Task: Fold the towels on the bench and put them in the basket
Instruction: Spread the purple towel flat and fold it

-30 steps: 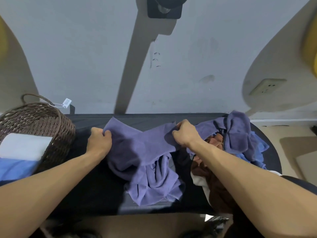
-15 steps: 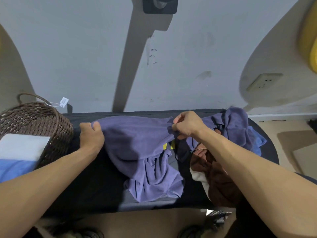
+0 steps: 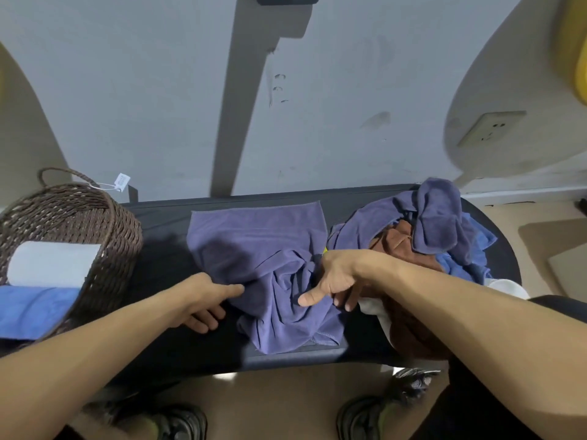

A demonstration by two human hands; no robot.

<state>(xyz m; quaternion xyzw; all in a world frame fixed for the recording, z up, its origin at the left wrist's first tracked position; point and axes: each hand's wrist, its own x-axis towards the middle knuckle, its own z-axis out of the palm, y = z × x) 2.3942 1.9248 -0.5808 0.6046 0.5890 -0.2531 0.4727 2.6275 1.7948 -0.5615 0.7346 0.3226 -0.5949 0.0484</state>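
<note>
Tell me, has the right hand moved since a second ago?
Yes. The right hand let go of the purple towel at the black bench's far edge and came back toward the near edge.

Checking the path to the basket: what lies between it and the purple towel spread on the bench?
In the head view, only bare dark bench separates the basket from the purple towel.

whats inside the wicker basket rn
A folded white towel and a folded blue towel sit inside the wicker basket. Anything beneath them is covered.
</note>
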